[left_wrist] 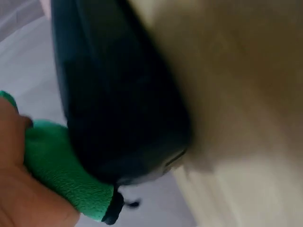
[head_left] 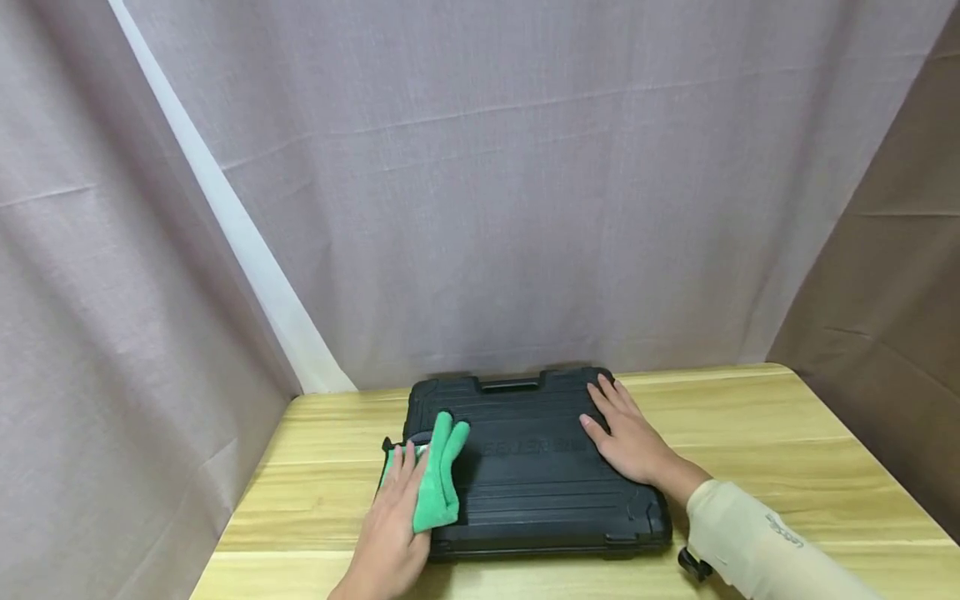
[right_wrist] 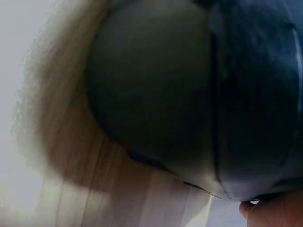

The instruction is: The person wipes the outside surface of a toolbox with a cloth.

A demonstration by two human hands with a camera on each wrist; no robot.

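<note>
- Black tool case (head_left: 536, 467) is lying flat and closed on the wooden table (head_left: 787, 433), long axis running left to right, handle edge facing the curtain (head_left: 480, 167)
- Left hand (head_left: 393, 525) is pressing a green cloth (head_left: 438, 471) onto the case's near-left corner, fingers fairly straight over it; whether the thumb is pinching the cloth cannot be told
- Right hand (head_left: 626, 433) is resting flat on the far-right part of the lid, fingers extended, holding nothing
- The uncovered lid is lying to the right of the cloth, between the hands; the left hand is the nearer to it

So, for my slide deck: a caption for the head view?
Left hand presses a green cloth on a closed black case; right hand rests flat on it.
</note>
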